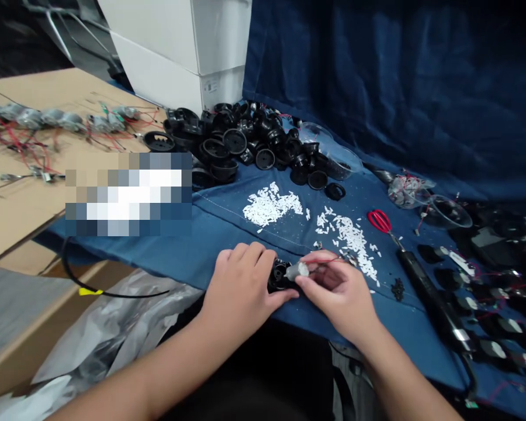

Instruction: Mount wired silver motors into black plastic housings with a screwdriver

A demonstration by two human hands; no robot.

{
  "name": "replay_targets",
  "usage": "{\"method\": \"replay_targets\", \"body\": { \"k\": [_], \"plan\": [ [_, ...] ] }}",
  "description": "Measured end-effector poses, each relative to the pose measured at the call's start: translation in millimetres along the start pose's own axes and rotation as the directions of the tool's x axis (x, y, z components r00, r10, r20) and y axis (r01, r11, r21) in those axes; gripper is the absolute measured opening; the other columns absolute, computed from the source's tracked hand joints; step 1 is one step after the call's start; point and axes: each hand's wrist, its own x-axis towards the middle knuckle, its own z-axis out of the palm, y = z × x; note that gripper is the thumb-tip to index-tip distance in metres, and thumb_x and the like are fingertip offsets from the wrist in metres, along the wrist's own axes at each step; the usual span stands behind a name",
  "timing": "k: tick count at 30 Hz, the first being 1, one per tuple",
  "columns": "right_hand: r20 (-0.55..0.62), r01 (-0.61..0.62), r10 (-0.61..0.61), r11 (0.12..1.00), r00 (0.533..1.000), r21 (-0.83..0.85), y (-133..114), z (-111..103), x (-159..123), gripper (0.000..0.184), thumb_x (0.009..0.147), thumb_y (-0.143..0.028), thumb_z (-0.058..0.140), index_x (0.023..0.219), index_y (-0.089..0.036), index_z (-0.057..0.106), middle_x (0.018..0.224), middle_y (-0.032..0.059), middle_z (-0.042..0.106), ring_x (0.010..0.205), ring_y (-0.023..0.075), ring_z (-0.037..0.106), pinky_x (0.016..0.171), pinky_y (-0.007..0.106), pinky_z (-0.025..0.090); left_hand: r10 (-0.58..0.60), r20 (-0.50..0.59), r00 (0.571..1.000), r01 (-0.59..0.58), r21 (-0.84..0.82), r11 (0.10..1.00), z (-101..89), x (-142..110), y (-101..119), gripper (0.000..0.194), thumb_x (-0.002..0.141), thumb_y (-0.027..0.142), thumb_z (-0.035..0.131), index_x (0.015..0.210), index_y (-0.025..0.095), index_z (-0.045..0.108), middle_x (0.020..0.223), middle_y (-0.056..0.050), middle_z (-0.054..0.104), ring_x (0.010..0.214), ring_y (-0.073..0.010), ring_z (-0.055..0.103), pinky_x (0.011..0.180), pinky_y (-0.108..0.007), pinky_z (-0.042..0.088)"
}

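My left hand (243,283) is closed around a round black plastic housing (279,270) at the near edge of the blue cloth. Its fingers cover much of the housing. Between the thumb and fingers of my right hand (339,286) is a small silver motor (298,270) with a pale end and thin red and dark wires. The motor is held right against the housing's open side; whether any part of it sits inside, I cannot tell. Beyond my hands lie two loose heaps of small white plastic pieces (272,204).
Black plastic housings (234,142) are piled at the back. To the right lie red-handled scissors (380,221), a black electric screwdriver (429,298), small black screws (397,289) and rows of black parts with motors. Wired motors (65,118) lie on cardboard at left. White boxes (175,47) stand behind.
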Motion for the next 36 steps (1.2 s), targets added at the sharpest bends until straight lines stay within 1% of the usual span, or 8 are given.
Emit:
{"method": "replay_targets", "body": {
  "k": [5,11,17,27,29,32,34,36],
  "plan": [
    [0.043,0.117,-0.110,0.965,0.993,-0.236,-8,10,2,0.019,0.086,-0.029,0.083,0.101,-0.023,0.073,0.102,0.0021,0.068,0.082,0.0130,0.070,0.073,0.026,0.062,0.132,0.051,0.990,-0.127,-0.087,0.988,-0.6,-3,-14,0.058,0.082,0.059,0.086,0.124,0.024,0.065,0.111,-0.005,0.066,0.102,-0.0290,0.058,0.087,-0.044,0.038],
    [0.203,0.364,-0.302,0.746,0.931,-0.558,-33,11,8,0.016,0.087,-0.023,0.079,0.099,-0.023,0.069,0.093,-0.0025,0.071,0.074,0.0082,0.067,0.070,0.021,0.058,0.155,0.050,0.987,-0.148,-0.120,0.982,-2.9,-2,-22,0.043,0.090,0.051,0.080,0.122,0.025,0.067,0.105,-0.003,0.066,0.098,-0.0276,0.057,0.085,-0.044,0.035],
    [0.177,0.273,-0.208,0.740,0.962,-0.614,-38,19,5,0.014,0.087,-0.024,0.080,0.096,-0.022,0.069,0.091,-0.0010,0.069,0.066,0.0072,0.065,0.059,0.018,0.056,0.147,0.046,0.988,-0.140,-0.136,0.981,-1.4,-3,-21,0.039,0.091,0.049,0.079,0.118,0.023,0.069,0.104,-0.003,0.066,0.097,-0.0281,0.057,0.083,-0.044,0.035],
    [0.024,0.199,-0.240,0.742,0.971,-0.640,-25,32,-9,0.014,0.089,-0.027,0.078,0.100,-0.021,0.071,0.091,0.0017,0.071,0.075,0.0131,0.066,0.071,0.028,0.058,0.154,0.012,0.988,-0.151,-0.146,0.978,-0.3,-3,-21,0.036,0.088,0.040,0.081,0.117,0.024,0.066,0.117,-0.004,0.071,0.103,-0.0308,0.060,0.085,-0.047,0.039],
    [-0.093,0.094,-0.166,0.847,0.982,-0.523,-25,32,-11,0.018,0.088,-0.032,0.081,0.101,-0.022,0.073,0.092,0.0024,0.072,0.074,0.0142,0.066,0.070,0.029,0.057,0.157,-0.045,0.987,-0.164,-0.234,0.958,-2.9,-2,-19,0.041,0.088,0.038,0.082,0.121,0.024,0.063,0.123,-0.003,0.071,0.107,-0.0297,0.062,0.087,-0.046,0.043],
    [-0.296,-0.030,0.034,0.999,0.955,0.017,-32,31,-17,0.030,0.086,-0.043,0.084,0.104,-0.022,0.074,0.091,0.0031,0.073,0.072,0.0136,0.067,0.066,0.026,0.058,0.217,-0.215,0.952,-0.292,-0.435,0.851,-17.2,4,-10,0.058,0.088,0.043,0.084,0.133,0.022,0.054,0.124,-0.005,0.070,0.109,-0.0237,0.064,0.093,-0.041,0.050],
    [-0.277,-0.041,0.148,0.933,0.950,0.357,-39,31,-23,0.035,0.086,-0.051,0.082,0.104,-0.021,0.074,0.091,0.0033,0.072,0.071,0.0132,0.066,0.063,0.025,0.057,0.298,-0.400,0.867,-0.468,-0.446,0.763,-32.9,9,2,0.067,0.087,0.045,0.086,0.138,0.020,0.051,0.125,-0.007,0.069,0.111,-0.0212,0.065,0.097,-0.036,0.053],
    [-0.218,-0.008,0.116,0.898,0.969,0.440,-43,29,-32,0.031,0.094,-0.052,0.073,0.095,-0.021,0.074,0.083,0.0028,0.069,0.068,0.0137,0.063,0.060,0.025,0.055,0.365,-0.526,0.768,-0.591,-0.365,0.719,-50.3,15,15,0.068,0.085,0.043,0.087,0.138,0.019,0.053,0.123,-0.008,0.068,0.110,-0.0206,0.064,0.098,-0.034,0.055]
  ]
}}
